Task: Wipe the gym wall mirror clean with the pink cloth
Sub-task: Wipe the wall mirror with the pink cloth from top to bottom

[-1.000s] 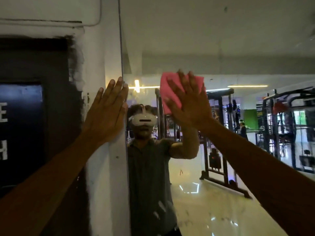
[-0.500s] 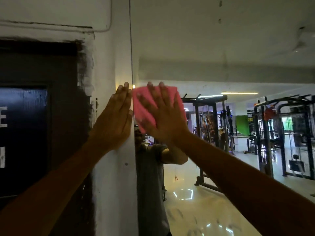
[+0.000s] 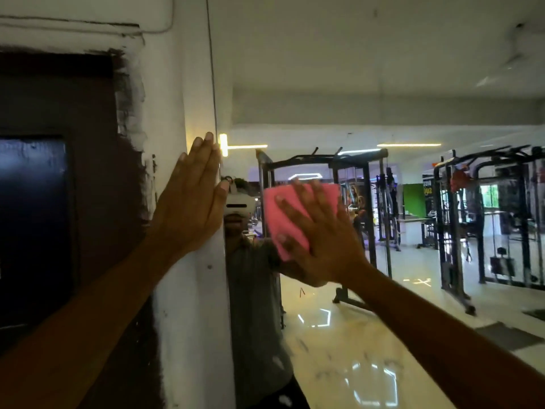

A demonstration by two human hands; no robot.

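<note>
1. Just right of the mirror's left edge (image 3: 213, 84), the pink cloth (image 3: 283, 219) lies flat on the glass of the mirror (image 3: 354, 69), pinned under the right hand (image 3: 318, 240).
2. The right hand's fingers (image 3: 290, 206) are straight and spread over the cloth, pressing it to the glass; nothing is pinched or curled round it.
3. The cloth shows up and left of the palm, its long side running roughly top to bottom with a slight tilt.
4. The left hand (image 3: 191, 202) rests flat on the white wall strip (image 3: 188, 320), fingers straight and close together, fingertips at the mirror's edge. It touches no cloth and seems to brace the body.
5. The right hand is the one on the cloth; the left is just beside it, to the left.
6. Most of the glass lies to the right and above, so the next stroke likely heads that way.
7. Low on the glass, faint smudges (image 3: 303, 345) show over the reflected floor, so wiping looks far from done.
</note>
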